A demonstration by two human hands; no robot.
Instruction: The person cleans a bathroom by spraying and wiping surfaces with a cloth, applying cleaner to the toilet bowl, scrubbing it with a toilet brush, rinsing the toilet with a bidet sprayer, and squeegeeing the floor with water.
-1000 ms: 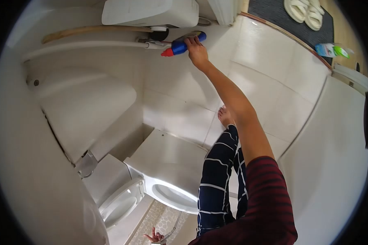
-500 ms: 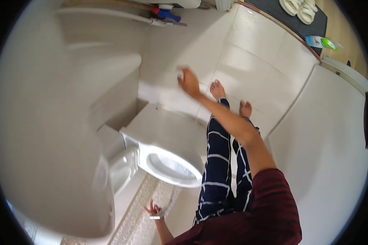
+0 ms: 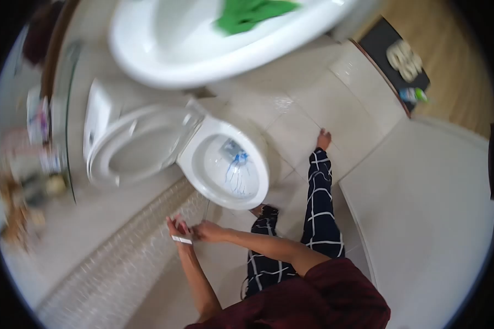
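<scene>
Left hand (image 3: 178,226) open, fingers partly spread. Right hand (image 3: 207,231) beside left's wristband (image 3: 181,239); blurred, can't tell its grip. Toilet bowl (image 3: 209,164) ahead, rim near both hands. Tiled floor (image 3: 302,118) gives room beyond the rim.
</scene>
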